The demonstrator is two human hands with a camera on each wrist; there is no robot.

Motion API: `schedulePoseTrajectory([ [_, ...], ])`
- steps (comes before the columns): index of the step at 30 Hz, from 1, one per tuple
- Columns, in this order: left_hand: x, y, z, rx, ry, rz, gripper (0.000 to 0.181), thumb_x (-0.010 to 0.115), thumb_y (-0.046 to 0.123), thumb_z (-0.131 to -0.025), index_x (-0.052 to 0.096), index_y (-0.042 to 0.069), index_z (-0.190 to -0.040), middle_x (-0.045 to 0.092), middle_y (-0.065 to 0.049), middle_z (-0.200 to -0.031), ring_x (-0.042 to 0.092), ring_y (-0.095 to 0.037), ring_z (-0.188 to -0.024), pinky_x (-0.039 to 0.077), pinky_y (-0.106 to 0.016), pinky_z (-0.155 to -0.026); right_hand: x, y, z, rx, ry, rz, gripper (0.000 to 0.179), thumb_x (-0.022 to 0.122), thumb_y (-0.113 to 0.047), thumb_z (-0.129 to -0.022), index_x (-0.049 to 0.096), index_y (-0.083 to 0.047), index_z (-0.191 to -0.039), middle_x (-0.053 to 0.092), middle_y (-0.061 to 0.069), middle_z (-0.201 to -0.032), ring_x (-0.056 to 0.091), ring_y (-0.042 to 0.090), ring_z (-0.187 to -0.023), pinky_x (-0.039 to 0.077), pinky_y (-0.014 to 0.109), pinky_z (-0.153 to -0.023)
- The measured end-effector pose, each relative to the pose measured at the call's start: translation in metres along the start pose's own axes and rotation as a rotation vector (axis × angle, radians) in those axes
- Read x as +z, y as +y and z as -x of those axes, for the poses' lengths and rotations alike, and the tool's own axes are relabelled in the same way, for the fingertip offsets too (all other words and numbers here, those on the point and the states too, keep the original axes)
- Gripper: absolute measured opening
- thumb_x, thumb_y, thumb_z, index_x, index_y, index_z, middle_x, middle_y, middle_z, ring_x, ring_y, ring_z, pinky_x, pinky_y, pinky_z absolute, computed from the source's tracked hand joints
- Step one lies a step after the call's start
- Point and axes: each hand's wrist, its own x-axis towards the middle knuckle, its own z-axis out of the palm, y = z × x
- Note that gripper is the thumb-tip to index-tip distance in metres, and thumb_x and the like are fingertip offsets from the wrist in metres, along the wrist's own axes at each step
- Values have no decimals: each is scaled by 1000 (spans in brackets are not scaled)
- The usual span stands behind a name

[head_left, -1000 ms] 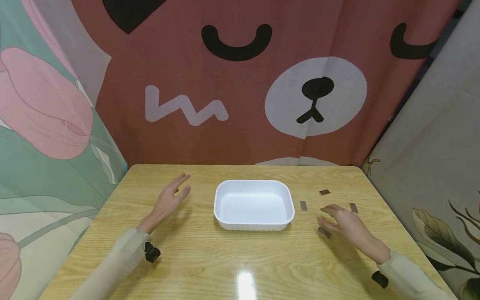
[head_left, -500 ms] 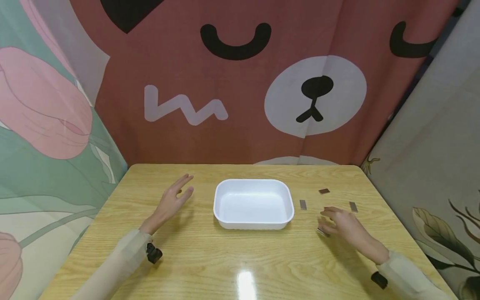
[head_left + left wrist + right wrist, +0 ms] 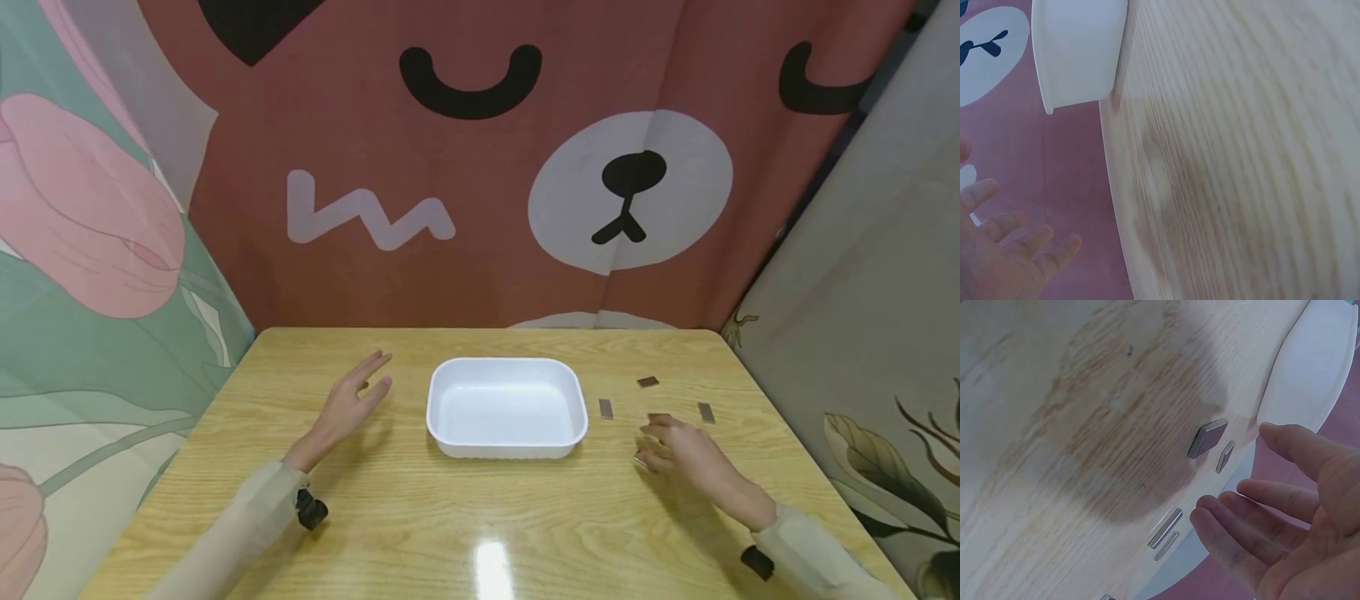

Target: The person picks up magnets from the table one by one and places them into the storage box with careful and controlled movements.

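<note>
A white rectangular plastic tray (image 3: pixel 507 408) stands between your hands, probably so both can reach it, with your left hand (image 3: pixel 344 409) relaxed, holding nothing, to its left. Your right hand (image 3: pixel 693 454), loose and gripping nothing, hovers over the wood-grain tabletop (image 3: pixel 420 517); a small, shiny, flat rectangular block (image 3: pixel 1211 436) lies near its thumb side, apparently untouched.

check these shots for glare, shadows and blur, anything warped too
Head view: a bright glare spot on the table near the bottom of the picture, soft shadows below the left hand and the right hand; left wrist view: slightly soft, with a faint shadow and the table edge bowed; right wrist view: a broad shadow on the table, bright edges on the small tiles.
</note>
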Motion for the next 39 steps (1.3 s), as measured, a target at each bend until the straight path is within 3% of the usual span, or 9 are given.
schedulePoseTrajectory([
  [5, 3, 1, 3, 6, 1, 9, 48, 53, 27, -103, 50, 4, -144, 36, -20, -154, 38, -43, -137, 47, -63, -97, 2, 0, 2, 1, -6, -3, 36, 84, -15, -78, 71, 8, -103, 64, 31, -111, 69, 34, -74, 58, 36, -53],
  [15, 8, 4, 5, 22, -28, 10, 49, 53, 26, -103, 48, 2, -145, 33, -21, -155, 37, -44, -137, 48, -62, -97, 6, 1, 5, -32, -21, 17, 30, 86, -15, -76, 72, 3, -96, 66, 23, -102, 61, 14, -60, 47, 20, -45],
  [26, 12, 7, 6, -4, -60, 22, 52, 53, 29, -103, 45, 3, -147, 31, -20, -156, 35, -43, -139, 45, -63, -99, 10, 1, 4, -13, -58, 39, 25, 87, -15, -75, 71, -4, -90, 65, 9, -89, 59, 13, -63, 47, 21, -47],
  [39, 18, 7, 4, 19, -63, 14, 51, 56, 28, -102, 47, 5, -147, 34, -19, -156, 37, -42, -138, 48, -59, -98, 12, 2, 5, -25, -53, 17, 19, 87, -13, -75, 69, -11, -81, 61, 3, -83, 52, 9, -61, 42, 21, -45],
])
